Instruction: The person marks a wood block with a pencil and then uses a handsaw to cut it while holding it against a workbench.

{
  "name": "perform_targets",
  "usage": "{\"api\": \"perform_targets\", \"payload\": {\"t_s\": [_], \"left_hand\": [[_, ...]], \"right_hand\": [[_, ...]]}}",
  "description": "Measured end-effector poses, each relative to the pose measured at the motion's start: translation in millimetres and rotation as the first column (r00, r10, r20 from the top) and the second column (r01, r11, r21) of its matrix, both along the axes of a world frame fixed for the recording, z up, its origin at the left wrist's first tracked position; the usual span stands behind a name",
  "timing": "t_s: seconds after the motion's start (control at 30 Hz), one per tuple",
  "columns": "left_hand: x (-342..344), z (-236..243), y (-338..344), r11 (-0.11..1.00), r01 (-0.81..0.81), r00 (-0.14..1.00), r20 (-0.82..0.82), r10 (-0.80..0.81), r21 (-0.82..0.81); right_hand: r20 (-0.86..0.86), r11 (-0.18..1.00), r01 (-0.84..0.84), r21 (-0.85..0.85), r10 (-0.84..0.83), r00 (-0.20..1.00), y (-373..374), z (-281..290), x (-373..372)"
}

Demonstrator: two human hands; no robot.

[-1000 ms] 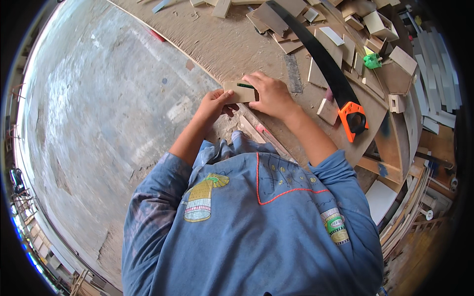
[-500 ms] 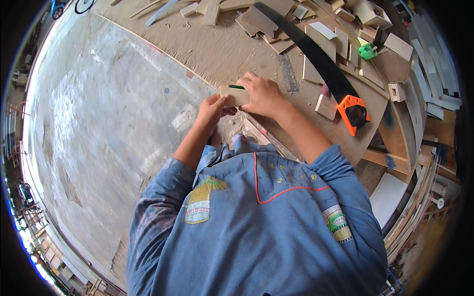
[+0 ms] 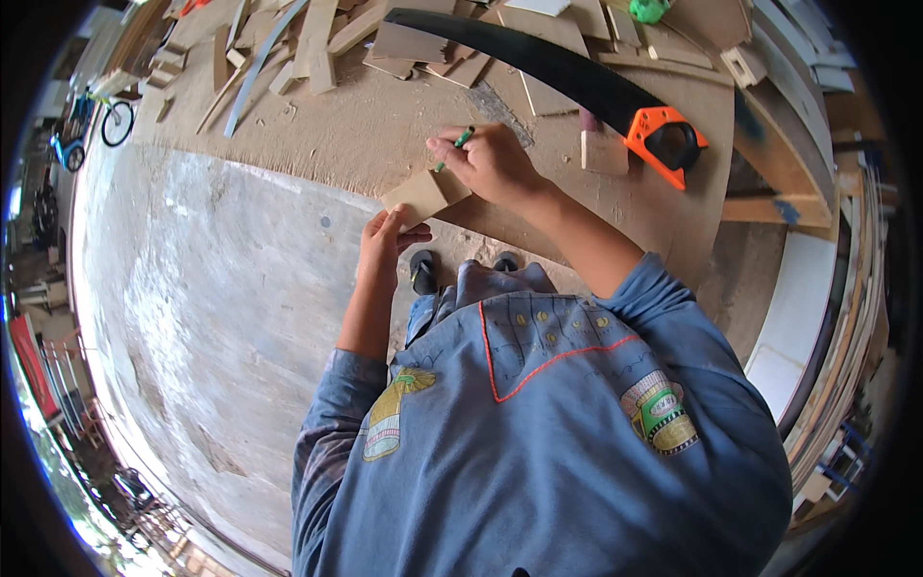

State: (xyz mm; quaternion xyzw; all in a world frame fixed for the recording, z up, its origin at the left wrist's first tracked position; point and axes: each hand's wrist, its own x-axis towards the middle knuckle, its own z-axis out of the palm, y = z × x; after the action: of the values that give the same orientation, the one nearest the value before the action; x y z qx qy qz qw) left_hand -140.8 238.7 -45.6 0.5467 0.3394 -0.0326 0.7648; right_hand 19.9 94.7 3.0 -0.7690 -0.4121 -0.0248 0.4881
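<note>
My left hand grips a small light wood block by its near end, thumb on top, at the front edge of the wooden worktable. A second, slightly darker wood piece shows against its right side; whether the two are joined I cannot tell. Just above them, my right hand is closed around a green pencil. The pencil slants with its lower end close to the block's far right corner; contact there is too small to make out.
A handsaw with an orange handle lies across the table's far right, over wood scraps. Beside the handle sits a small wood block. More offcuts pile up at the far left. Grey concrete floor spreads to the left.
My view has turned, shifting the table and saw. My right hand has come off the wood block and now holds the pencil slanted above it. My left hand keeps its grip, the block tilted differently.
</note>
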Motion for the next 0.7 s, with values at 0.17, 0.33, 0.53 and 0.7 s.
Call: {"api": "perform_targets", "payload": {"t_s": [0.17,0.33,0.53,0.7], "left_hand": [[0,6,0,1.000,0.001,1.000,-0.031,-0.001,0.014],[0,7,0,1.000,0.004,1.000,-0.016,-0.004,0.014],[-1,-7,0,0.999,-0.032,0.998,0.062,0.032,-0.008],[1,-2,-1,0.998,-0.050,0.995,0.083,0.052,-0.029]], "right_hand": [[0.079,0.997,-0.076,0.025,0.074,0.994,-6,-12,-8],[0.087,0.997,-0.073,0.040,0.069,0.994,-4,-16,-13],[0.147,0.996,-0.070,-0.058,0.078,0.986,-20,-7,-37],[-0.194,0.952,-0.174,-0.251,0.126,0.973,-81,-2,-74]]}}
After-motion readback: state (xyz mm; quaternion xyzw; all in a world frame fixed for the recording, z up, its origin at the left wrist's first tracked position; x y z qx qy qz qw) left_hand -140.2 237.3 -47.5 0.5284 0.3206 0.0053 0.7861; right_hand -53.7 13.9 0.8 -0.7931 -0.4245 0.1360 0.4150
